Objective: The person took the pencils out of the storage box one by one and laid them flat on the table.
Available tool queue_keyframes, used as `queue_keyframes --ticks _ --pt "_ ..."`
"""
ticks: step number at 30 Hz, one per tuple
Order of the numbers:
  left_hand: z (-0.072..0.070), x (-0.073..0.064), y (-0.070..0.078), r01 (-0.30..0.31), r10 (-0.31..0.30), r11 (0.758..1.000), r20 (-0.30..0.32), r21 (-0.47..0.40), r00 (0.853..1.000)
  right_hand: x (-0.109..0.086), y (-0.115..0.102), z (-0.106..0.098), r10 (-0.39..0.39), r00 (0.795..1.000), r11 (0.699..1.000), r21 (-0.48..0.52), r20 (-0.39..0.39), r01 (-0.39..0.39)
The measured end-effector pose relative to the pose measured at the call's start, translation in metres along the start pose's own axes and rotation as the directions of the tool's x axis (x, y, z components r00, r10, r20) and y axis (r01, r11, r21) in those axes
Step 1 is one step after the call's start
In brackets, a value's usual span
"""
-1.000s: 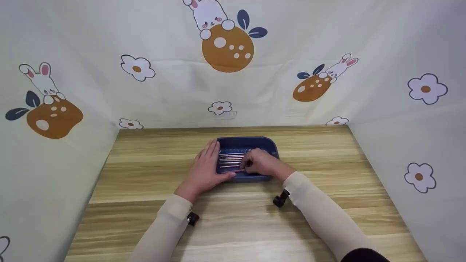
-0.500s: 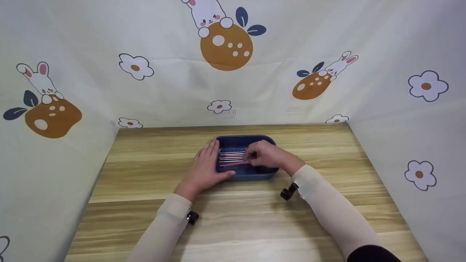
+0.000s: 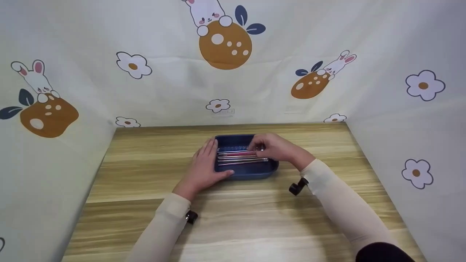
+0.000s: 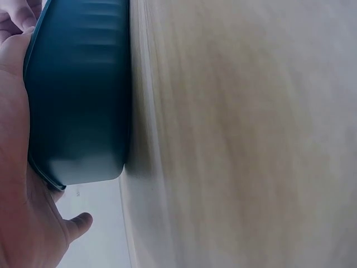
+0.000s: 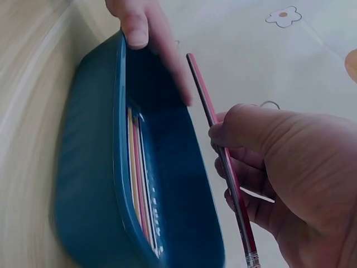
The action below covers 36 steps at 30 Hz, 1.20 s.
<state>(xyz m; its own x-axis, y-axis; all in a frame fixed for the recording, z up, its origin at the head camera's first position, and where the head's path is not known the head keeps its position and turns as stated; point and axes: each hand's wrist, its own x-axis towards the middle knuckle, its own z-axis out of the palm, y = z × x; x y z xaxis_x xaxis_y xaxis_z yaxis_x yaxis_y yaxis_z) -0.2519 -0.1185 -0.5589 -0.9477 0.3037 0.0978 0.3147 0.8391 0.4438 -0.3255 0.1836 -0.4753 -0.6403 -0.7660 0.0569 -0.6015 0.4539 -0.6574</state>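
Observation:
My left hand (image 3: 202, 165) rests against the left end of a dark blue, deep plastic box (image 3: 247, 176), with fingers extended along that end and the thumb over the front rim. Above the box, my right hand (image 3: 275, 147) pinches a red pencil (image 5: 228, 167) with dark stripes between thumb and fingers. In the right wrist view, the silver band at the pencil's lower end shows, and the pencil stands apart from the box wall. Several thin pencils (image 5: 142, 190) lie side by side on the box floor.
The box stands on a wood-grain table (image 3: 233, 218), towards its back edge. Pale cloth walls (image 3: 164, 91) printed with rabbits, oranges and flowers rise behind and at both sides. A small black camera (image 3: 298, 186) hangs at the right wrist, another (image 3: 192, 217) at the left.
My right hand has lifted the red pencil from the front of the box floor and moved back and to the right with it. My left hand stays at the box.

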Motion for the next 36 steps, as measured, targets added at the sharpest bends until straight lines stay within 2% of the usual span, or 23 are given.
queue_keyframes --ticks 5,12,21,27,36 --pt "0.001 0.0 0.0 -0.003 0.003 1.0 -0.011 0.007 1.0 -0.017 0.006 -0.009 0.038 0.998 0.999 0.025 -0.059 -0.037" --pt "0.003 0.0 -0.001 -0.005 0.005 1.0 -0.008 0.017 1.0 -0.043 0.017 -0.027 0.013 0.988 0.999 -0.038 -0.155 -0.019" --pt "0.002 -0.001 0.0 0.004 -0.004 1.0 -0.01 0.011 1.0 -0.068 0.031 -0.045 0.054 0.988 0.996 -0.058 -0.143 -0.062" --pt "0.002 -0.002 0.0 -0.009 0.009 1.0 -0.016 0.018 1.0 -0.078 0.041 -0.053 0.093 0.984 0.992 -0.069 -0.152 -0.104" --pt "0.002 -0.001 0.001 0.008 -0.008 1.0 -0.006 -0.004 1.0 -0.091 0.058 -0.068 0.163 0.971 0.98 -0.085 -0.175 -0.179"
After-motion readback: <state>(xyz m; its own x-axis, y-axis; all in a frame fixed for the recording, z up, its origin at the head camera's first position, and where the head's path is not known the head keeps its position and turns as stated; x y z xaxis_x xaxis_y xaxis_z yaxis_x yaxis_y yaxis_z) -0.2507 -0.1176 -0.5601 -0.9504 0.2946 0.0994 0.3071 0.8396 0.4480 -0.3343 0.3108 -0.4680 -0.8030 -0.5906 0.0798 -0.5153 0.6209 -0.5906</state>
